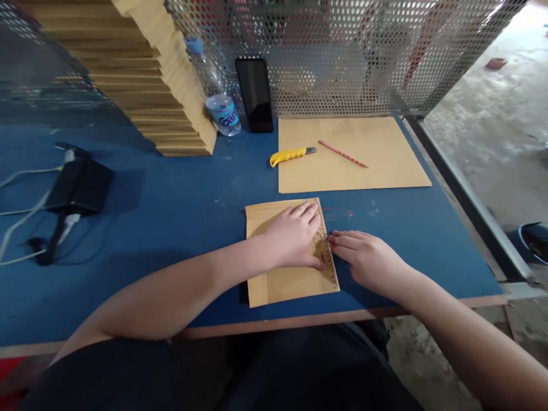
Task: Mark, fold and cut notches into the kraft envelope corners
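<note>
Envelope: small brown envelope (282, 279) lies near the counter's (171, 200) front edge.
Left hand (295, 237): I press it flat on a ruler (325, 257) along the envelope's right edge.
Right hand (366, 257): my fingertips touch the ruler's edge, holding nothing.
Behind: yellow knife (291, 155), pencil (342, 153).

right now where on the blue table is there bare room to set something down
Bare blue table lies between the black power adapter and the small brown envelope, and right of the right hand. Crowded: the back, with the envelope stack, water bottle, phone, and large envelope bearing utility knife and pencil.
</note>
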Available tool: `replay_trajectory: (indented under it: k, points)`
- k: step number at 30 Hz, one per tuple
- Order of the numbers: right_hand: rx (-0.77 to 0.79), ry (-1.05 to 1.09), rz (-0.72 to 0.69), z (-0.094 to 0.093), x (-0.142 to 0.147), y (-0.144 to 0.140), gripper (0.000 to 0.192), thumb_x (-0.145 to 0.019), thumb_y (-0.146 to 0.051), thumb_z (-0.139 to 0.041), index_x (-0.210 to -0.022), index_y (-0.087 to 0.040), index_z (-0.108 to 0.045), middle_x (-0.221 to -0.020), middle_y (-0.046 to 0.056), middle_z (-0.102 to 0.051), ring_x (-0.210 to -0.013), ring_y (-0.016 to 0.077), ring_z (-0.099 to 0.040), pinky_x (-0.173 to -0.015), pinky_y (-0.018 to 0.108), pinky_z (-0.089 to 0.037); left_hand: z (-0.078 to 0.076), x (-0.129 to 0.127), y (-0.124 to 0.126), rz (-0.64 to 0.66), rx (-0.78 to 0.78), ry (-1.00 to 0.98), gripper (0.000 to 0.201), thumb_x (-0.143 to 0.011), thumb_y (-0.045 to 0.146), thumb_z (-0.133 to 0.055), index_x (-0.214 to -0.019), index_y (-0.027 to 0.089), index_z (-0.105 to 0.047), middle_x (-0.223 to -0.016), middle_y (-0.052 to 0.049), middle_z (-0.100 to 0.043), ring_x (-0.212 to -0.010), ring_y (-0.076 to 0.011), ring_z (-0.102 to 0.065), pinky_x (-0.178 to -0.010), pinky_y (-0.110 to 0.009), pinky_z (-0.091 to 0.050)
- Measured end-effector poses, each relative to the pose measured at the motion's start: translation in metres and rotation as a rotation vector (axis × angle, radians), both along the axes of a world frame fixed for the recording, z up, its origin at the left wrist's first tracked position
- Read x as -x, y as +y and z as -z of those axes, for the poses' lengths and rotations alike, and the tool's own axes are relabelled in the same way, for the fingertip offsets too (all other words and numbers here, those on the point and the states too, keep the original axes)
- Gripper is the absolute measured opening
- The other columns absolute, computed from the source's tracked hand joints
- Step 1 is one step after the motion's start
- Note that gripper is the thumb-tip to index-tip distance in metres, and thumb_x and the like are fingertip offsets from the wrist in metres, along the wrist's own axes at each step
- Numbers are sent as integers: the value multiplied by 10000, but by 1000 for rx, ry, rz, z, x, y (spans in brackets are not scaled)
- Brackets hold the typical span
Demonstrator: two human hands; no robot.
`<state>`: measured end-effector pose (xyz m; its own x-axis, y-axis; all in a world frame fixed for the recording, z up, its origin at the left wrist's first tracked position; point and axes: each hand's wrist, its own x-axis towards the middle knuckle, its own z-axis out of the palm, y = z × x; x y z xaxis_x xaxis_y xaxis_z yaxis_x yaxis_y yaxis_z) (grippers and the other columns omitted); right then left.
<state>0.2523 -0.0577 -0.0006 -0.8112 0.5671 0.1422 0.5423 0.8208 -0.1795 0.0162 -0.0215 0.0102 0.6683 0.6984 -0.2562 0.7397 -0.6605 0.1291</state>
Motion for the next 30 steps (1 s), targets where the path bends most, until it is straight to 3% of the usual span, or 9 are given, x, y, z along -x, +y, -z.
replay_trajectory:
  k: [4,13,25,30]
  points:
    - [1,-4,-2,-5,0,-16,501,-755,31,-510,-1132,-123,-801,-1223,142,-804,-1157,280,-771,-1031,438,-642,0,0,0,8,-17,-2,1204,-848,791,-736,-1657,-15,-354,-1766,-259,-235,-1666,-396,-229,-1350,-503,-267]
    - [-16,6,-57,-10,-13,-36,506,-838,13,-480,-1238,-111,-763,-1290,136,-791,-1177,265,-768,-1019,434,-639,4,1,0,-2,-30,-16,1274,-811,916,-658,-1657,7,-370,-1758,-261,-263,-1667,-398,-226,-1343,-491,-266]
    - [-16,-11,-86,-16,-21,-65,488,-865,0,-453,-1231,-126,-750,-1280,92,-801,-1170,264,-773,-1001,454,-643,1,0,-1,-12,-9,11,1294,-812,907,-672,-1675,5,-332,-1766,-260,-228,-1674,-399,-198,-1352,-491,-252]
    - [24,-10,-85,-21,-21,-74,385,-939,-59,-513,-1229,-124,-760,-1279,128,-797,-1164,263,-773,-973,436,-653,1,0,0,-10,-14,5,1286,-810,903,-678,-1672,11,-341,-1766,-257,-236,-1673,-395,-204,-1349,-494,-256]
